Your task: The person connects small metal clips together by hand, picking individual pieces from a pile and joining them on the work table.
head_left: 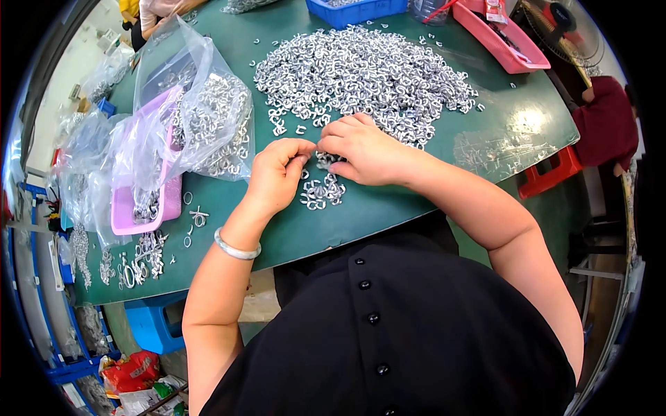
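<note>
Left hand (272,177) has thumb and forefinger drawn close together; right hand (368,149) curls over small metal pieces (324,159) just near of the large heap (361,73). I cannot tell whether either grips one. A small cluster (322,193) of similar pieces lies on the right hand's near side. With so narrow a gap, a careless sweep could mix cluster and heap; a left-arm nudge might spill the bulging clear bag (225,128). Fingers hide the contact, film blurs the bag's contents, and the frame cuts off the far blue bin (357,13).
</note>
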### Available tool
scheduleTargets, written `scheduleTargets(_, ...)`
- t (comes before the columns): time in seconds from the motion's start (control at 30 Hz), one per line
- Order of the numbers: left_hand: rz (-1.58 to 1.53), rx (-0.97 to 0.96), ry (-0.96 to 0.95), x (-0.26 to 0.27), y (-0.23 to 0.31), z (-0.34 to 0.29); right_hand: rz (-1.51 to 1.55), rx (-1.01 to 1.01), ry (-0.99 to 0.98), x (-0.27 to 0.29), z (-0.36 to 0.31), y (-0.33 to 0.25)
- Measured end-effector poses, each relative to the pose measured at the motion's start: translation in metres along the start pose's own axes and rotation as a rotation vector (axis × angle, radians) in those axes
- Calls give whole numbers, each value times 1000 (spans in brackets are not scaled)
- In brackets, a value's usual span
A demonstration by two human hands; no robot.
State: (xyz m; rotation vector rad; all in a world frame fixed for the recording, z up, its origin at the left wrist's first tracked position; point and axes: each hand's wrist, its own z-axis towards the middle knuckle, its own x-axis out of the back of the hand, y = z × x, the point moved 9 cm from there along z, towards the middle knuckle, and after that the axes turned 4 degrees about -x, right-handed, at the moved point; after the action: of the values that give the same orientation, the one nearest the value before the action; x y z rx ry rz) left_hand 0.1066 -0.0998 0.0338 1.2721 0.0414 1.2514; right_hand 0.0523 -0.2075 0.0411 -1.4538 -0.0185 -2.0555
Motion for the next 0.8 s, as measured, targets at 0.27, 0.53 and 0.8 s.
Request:
scheduleTargets(0.27, 174, -74, -91, -3, 11, -3, -48, -19, -53, -4, 0, 3)
scheduleTargets(0.53, 309, -192, -185, -17, 22, 0, -81, 0, -75, -2, 4, -1)
scheduleTargets(0.8, 328, -174, -32, -3, 18, 4, -93, 6, 7, 0, 0, 1)
